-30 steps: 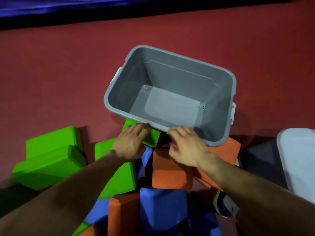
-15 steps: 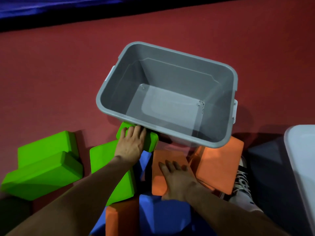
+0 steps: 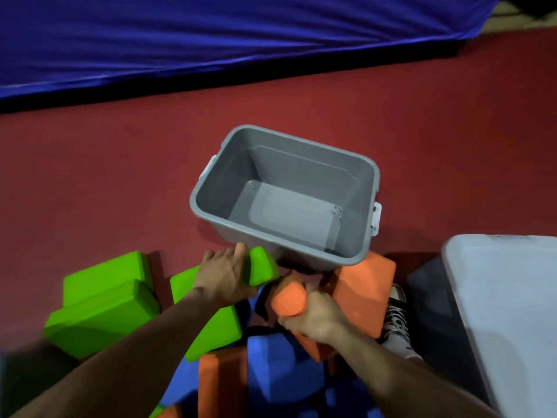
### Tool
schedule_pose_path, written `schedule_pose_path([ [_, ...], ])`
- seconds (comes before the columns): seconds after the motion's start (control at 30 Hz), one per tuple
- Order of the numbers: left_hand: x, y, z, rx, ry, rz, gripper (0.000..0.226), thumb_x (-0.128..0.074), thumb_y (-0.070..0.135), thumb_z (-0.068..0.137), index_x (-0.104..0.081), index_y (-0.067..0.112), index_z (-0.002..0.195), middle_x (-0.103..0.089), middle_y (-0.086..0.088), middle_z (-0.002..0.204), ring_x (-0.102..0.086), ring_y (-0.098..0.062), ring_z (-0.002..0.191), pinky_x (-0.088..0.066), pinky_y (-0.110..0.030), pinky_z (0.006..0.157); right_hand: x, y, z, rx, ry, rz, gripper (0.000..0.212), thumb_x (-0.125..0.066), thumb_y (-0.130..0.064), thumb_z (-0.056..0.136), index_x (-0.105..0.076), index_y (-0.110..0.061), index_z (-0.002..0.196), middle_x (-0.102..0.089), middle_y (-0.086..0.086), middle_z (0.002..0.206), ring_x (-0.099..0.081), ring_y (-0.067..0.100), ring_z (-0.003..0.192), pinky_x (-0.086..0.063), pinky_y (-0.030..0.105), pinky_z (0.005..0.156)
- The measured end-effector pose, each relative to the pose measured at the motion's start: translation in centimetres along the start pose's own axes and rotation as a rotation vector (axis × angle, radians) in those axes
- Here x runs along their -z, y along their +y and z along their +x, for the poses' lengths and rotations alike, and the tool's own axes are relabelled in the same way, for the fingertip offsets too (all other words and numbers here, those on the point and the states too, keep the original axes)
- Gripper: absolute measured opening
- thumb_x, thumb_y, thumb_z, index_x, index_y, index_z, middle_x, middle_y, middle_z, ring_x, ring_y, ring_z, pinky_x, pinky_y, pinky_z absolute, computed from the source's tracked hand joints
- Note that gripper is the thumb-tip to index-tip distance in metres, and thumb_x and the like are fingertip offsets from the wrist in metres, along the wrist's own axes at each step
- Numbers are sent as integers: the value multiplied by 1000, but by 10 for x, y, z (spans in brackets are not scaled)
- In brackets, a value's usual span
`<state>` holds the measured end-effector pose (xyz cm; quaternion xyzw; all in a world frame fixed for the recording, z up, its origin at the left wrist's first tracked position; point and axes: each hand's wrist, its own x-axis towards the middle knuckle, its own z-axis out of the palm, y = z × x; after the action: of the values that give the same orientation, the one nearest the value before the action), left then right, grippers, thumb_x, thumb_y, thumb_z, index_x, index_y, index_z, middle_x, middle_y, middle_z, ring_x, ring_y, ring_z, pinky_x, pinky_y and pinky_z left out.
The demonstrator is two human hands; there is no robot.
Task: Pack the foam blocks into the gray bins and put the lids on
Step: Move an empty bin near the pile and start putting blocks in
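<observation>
My left hand curls round a green block, my right hand round an orange block, lower centre, just below the empty gray bin. Picking up, I'd say; next both must clear the near rim and drop inside.

blue mat, red floor, sneaker

Gray bin, green block, orange block, red floor, blue mat.
</observation>
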<state>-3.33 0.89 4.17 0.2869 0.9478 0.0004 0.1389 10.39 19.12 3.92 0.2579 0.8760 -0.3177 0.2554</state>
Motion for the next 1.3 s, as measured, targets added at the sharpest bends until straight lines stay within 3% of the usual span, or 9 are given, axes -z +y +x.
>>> schedule_pose_path([
  [0.17, 58, 18, -51, 305, 8, -290, 83, -64, 75, 66, -46, 14, 118, -61, -12, 121, -58, -34, 114, -44, -41, 91, 39, -19, -56, -128, 193, 470, 74, -74, -73, 48, -70, -20, 99, -75, -7, 92, -70, 12, 84, -55, 27, 73],
  [0.3, 106, 19, -74, 487, 67, -682, 83, -75, 63, 69, -41, 4, 116, -59, -23, 126, -56, -39, 118, -44, -39, 90, 68, -46, -98, -86, 310, 726, 33, -84, -50, 69, -77, -22, 84, -75, -11, 78, -70, 5, 74, -47, 18, 56],
  [0.43, 155, 19, -80, 483, 151, -708, 90, -72, 74, 63, -42, 7, 115, -62, -24, 123, -60, -40, 114, -47, -40, 86, 92, -89, -110, -65, 382, 778, 45, -83, -59, 64, -74, -17, 78, -75, -7, 74, -70, 12, 73, -53, 26, 68],
  [0.57, 193, 34, -62, 437, 278, -614, 99, -58, 88, 63, -45, 7, 118, -65, -21, 121, -61, -37, 115, -47, -39, 87, 116, -136, -93, -106, 464, 706, 85, -71, -82, 48, -71, -13, 98, -74, 6, 100, -69, 27, 93, -54, 33, 78],
  [0.67, 210, 36, -27, 374, 347, -582, 85, -43, 84, 78, -48, 8, 115, -64, -26, 118, -60, -42, 113, -45, -43, 89, 142, -157, -64, -86, 486, 715, 80, -73, -76, 59, -69, -9, 102, -72, 11, 107, -68, 31, 98, -54, 36, 82],
  [0.87, 221, 9, 77, 271, 383, -461, 69, -30, 72, 93, -57, 10, 111, -64, -27, 119, -58, -46, 113, -44, -44, 88, 169, -169, 27, 2, 492, 774, 83, -63, -84, 52, -67, -13, 94, -73, 8, 104, -69, 32, 98, -56, 47, 87],
  [0.93, 218, 4, 114, 231, 352, -403, 69, -30, 72, 93, -58, 11, 110, -64, -25, 119, -58, -45, 112, -44, -43, 87, 170, -167, 63, 1, 483, 815, 88, -60, -86, 51, -65, -13, 99, -72, 9, 108, -68, 32, 99, -56, 49, 88],
  [1.13, 155, -18, 204, 210, 203, -302, 74, -30, 75, 91, -58, 11, 117, -63, -24, 123, -57, -43, 115, -43, -42, 90, 135, -145, 167, -44, 464, 795, 84, -60, -71, 80, -40, -11, 134, -63, 9, 122, -61, 33, 113, -50, 44, 96],
  [1.3, 69, -57, 231, 262, 36, -309, 75, -28, 71, 94, -55, 7, 122, -60, -26, 129, -55, -40, 120, -42, -41, 93, 66, -133, 229, -79, 376, 725, 84, -60, -69, 81, -38, -11, 137, -63, 14, 128, -61, 33, 115, -50, 43, 97],
])
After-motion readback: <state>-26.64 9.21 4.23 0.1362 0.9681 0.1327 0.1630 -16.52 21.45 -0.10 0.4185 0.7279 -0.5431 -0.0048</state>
